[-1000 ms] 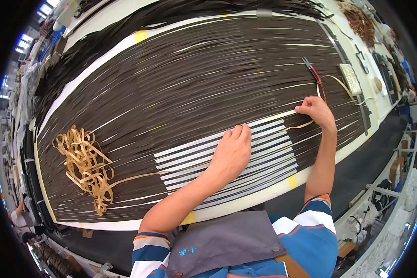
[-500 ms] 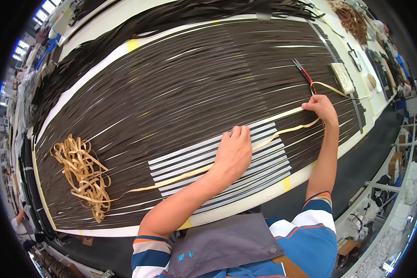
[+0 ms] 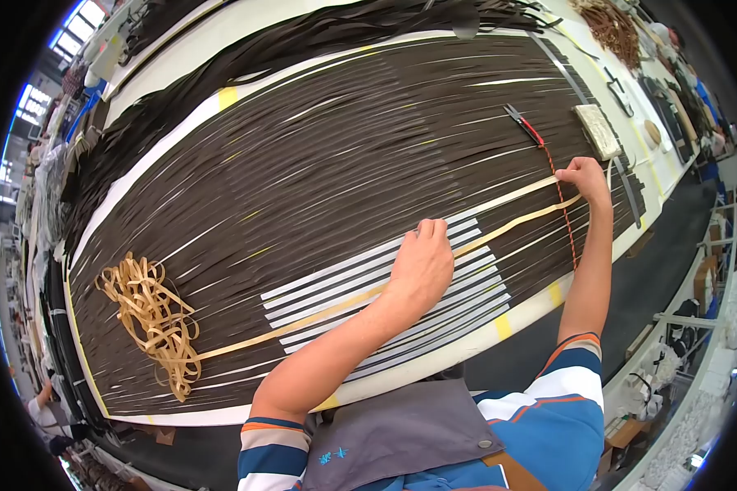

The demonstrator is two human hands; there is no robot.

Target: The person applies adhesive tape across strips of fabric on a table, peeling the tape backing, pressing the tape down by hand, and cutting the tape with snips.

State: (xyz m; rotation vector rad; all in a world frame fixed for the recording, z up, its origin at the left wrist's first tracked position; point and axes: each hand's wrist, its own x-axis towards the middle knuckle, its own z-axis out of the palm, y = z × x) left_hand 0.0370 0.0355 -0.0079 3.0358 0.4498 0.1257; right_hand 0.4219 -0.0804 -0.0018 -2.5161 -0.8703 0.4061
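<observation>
My left hand [image 3: 422,260] rests on a patch of light strips [image 3: 360,282] laced among the dark strips [image 3: 311,164]. Its fingers are curled and pinched at the near end of a tan flat strip [image 3: 512,200]. My right hand [image 3: 585,180], closed, grips that strip farther right, so a straight length spans between both hands. From the right hand a second run of the strip passes back beneath my left hand and forearm to a tangled tan pile [image 3: 151,315] at the left. A short tail hangs by the right hand's far side.
Red-handled snips [image 3: 526,127] on a twisted orange-and-black cord [image 3: 562,204] lie on the dark strips. A pale wrapped block [image 3: 598,131] sits on a metal bar [image 3: 628,182] at the right. Loose dark strips [image 3: 139,139] line the far edge; shelves [image 3: 696,319] stand at right.
My right hand has moved right with the strip, and the length between the hands is longer. The run toward the pile lies straighter. The loop near the block has shrunk. The left hand stays nearly still.
</observation>
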